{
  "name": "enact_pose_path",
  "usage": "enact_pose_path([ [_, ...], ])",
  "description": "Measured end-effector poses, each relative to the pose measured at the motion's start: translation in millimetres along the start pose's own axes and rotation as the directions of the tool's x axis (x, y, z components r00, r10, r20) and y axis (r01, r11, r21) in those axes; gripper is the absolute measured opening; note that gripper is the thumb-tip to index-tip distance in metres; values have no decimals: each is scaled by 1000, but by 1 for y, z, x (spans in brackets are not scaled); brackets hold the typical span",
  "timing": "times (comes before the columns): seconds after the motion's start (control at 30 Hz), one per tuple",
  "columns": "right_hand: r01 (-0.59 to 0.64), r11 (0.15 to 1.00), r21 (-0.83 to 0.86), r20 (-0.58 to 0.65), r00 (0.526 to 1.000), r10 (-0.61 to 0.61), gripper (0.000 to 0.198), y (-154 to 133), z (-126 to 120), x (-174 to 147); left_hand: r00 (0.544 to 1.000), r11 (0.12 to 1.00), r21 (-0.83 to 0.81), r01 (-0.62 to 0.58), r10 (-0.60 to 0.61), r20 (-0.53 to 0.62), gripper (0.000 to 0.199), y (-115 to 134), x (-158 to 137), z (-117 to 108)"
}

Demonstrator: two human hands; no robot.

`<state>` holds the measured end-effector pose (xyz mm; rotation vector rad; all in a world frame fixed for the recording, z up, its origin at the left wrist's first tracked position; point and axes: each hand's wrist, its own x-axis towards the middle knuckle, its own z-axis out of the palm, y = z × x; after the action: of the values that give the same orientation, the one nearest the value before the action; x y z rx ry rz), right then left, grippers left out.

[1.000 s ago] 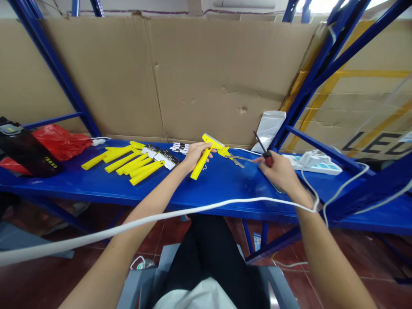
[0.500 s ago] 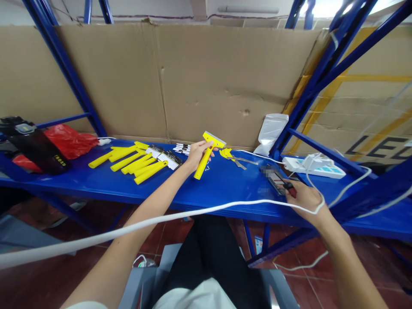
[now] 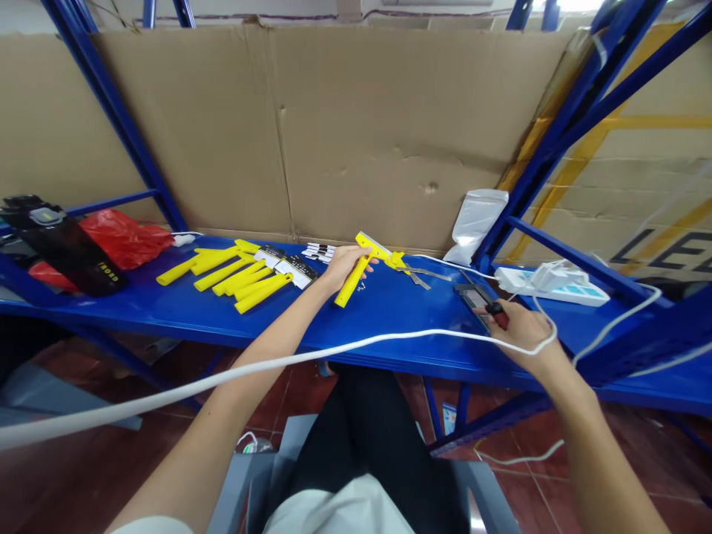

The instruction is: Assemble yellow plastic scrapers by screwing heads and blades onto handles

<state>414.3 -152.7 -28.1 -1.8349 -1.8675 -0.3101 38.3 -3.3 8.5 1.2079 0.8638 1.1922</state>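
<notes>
My left hand point(image 3: 343, 268) is closed around a yellow scraper point(image 3: 351, 283), its wide head pointing up and away from me above the blue shelf. Small bits point(image 3: 361, 286), too small to name, lie beside its handle. Just right of the scraper's head are yellow plastic pieces point(image 3: 397, 259) and thin metal strips point(image 3: 420, 276). My right hand point(image 3: 526, 330) grips a screwdriver point(image 3: 498, 314) by its red and black handle, the shaft pointing left and away. Under the screwdriver lies a dark, phone-like device point(image 3: 472, 298), partly covered by the hand.
Several yellow scrapers point(image 3: 222, 273) with black-and-white heads lie left; small white packs point(image 3: 320, 252) lie behind. A black bottle point(image 3: 72, 252) and red bag point(image 3: 125, 239) stand far left. A power strip point(image 3: 556, 285) sits right. A white cable point(image 3: 356, 346) crosses in front of my forearms.
The camera view has shifted slightly. My left hand has lowered the scraper a little, so its head is closer to the yellow pieces. My right hand keeps its hold on the screwdriver.
</notes>
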Motion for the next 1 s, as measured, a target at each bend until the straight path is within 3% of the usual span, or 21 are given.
enact_pose_path([
  [0.1,-7,997,82,132,991,-4,24,-36,7,12,999,1000,17,4,-4,-32,17,0,2,-3],
  [0.23,133,906,401,221,946,-236,15,-99,35,47,993,999,27,27,-23,-116,14,-3,8,-12],
  [0.33,170,871,461,254,915,-313,17,-141,60,81,981,998,44,43,-34,-192,13,-6,14,-19],
  [0.43,224,774,592,287,839,-462,18,-168,80,111,972,998,50,41,-28,-234,14,-10,20,-24],
  [0.63,258,692,674,306,755,-580,19,-189,99,137,966,999,37,28,-17,-256,18,-15,24,-32],
  [0.73,274,672,688,301,735,-608,20,-190,102,138,968,999,29,20,-12,-249,20,-17,25,-34],
  [0.9,307,682,664,265,756,-598,14,-194,106,133,969,999,28,22,-15,-247,18,-21,29,-34],
  [1.0,313,715,625,250,787,-563,21,-201,112,130,967,999,28,22,-14,-256,15,-22,30,-35],
])
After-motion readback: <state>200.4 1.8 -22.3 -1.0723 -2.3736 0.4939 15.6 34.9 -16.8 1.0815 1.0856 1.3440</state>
